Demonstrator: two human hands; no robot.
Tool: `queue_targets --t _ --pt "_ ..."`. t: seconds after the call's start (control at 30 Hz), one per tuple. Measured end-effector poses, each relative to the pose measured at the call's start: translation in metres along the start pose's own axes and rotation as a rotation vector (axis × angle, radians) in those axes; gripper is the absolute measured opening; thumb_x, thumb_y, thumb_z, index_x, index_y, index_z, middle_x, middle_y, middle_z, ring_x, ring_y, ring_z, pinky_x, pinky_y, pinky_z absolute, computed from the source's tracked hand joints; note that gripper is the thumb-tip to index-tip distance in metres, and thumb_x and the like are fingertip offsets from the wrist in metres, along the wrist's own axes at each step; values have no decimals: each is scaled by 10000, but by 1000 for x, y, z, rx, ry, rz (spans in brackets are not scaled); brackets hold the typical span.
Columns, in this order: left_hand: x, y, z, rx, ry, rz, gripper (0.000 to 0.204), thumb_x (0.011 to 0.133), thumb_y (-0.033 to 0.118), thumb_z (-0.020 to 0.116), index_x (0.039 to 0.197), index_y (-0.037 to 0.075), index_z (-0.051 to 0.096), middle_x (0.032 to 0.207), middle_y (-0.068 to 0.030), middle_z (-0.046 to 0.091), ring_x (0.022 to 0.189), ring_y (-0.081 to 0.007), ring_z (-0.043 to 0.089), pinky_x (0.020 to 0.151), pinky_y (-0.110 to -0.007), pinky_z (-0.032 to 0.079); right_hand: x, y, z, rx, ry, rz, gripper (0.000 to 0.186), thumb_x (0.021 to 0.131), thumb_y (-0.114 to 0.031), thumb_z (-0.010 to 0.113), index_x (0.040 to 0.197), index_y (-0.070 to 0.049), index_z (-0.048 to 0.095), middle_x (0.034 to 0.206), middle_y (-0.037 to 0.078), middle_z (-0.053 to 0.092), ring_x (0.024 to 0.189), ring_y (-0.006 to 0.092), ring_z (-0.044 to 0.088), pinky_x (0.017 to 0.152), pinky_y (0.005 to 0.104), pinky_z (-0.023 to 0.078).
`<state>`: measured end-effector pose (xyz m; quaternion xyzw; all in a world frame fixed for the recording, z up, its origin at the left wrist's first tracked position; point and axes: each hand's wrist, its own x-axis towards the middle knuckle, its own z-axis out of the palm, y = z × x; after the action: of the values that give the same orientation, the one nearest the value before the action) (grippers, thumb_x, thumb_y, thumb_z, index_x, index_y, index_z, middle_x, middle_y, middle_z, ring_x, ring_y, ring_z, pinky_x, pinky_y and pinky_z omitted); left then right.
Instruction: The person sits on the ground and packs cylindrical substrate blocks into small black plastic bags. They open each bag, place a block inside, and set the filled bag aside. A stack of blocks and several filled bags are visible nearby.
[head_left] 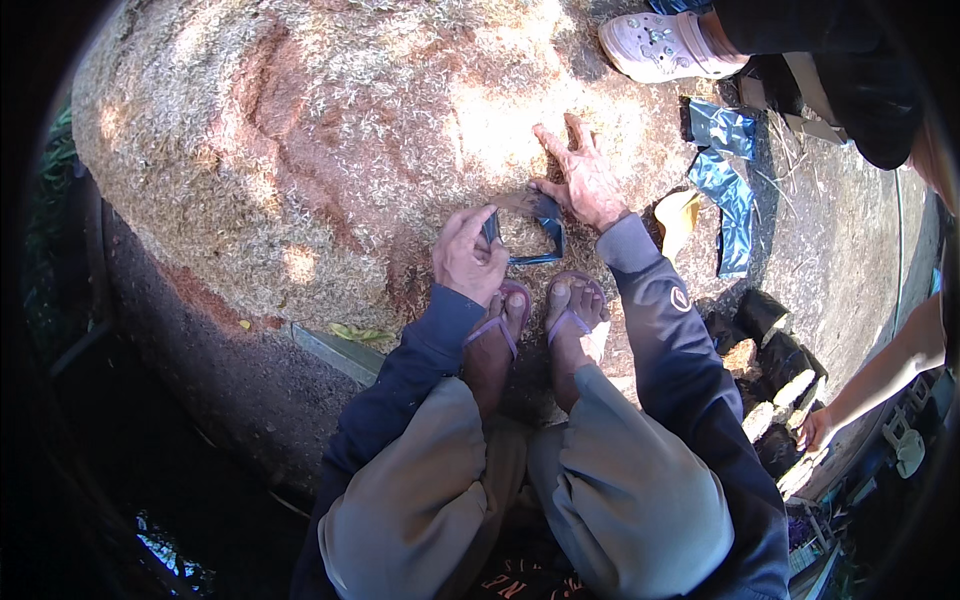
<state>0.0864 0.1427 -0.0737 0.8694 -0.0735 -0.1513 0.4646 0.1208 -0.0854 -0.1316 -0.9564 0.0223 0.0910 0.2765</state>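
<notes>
My left hand (pixel 470 250) pinches the near left side of a small black plastic bag (pixel 545 258), which stands with its mouth open between my sandalled feet and a broad heap of pale chopped dry material (pixel 340 130) mixed with reddish soil. My right hand (pixel 580 175) has its fingers spread over the heap, just beyond the bag, with the thumb at the bag's far rim. Whether that thumb touches the rim I cannot tell.
Another person's shoe (pixel 670 45) is at upper right. Flat black bags (pixel 720 210) and a yellow scoop-like object (pixel 675 218) lie right of me. Several dark filled bags (pixel 765 330) sit lower right, beside another person's hand (pixel 815 430). A board (pixel 330 355) lies at left.
</notes>
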Motion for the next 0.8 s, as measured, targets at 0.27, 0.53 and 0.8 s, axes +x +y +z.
queue_targets --t 0.27,0.53,0.8 --pt "-1 3 -5 13 -73 -49 512 845 24 668 1356 47 640 1266 -167 600 853 -189 722 762 -306 629 -7 30 12 533 -110 183 594 814 -91 765 1366 30 581 1421 232 515 1308 428 506 1126 414 467" --pt "1 11 0 -80 -80 -16 526 890 31 708 1406 75 620 1301 -154 582 905 -168 712 773 -291 643 -49 -10 -60 351 126 3 463 780 -138 852 1189 -29 664 1006 182 602 957 350 627 830 437 524" --pt "3 19 1 -137 -117 -22 556 878 -16 707 1418 79 611 1318 -135 581 946 -164 702 799 -282 657 -68 -75 -70 435 -44 -92 508 843 -80 784 1323 -26 623 1139 210 618 1016 382 655 884 440 544"
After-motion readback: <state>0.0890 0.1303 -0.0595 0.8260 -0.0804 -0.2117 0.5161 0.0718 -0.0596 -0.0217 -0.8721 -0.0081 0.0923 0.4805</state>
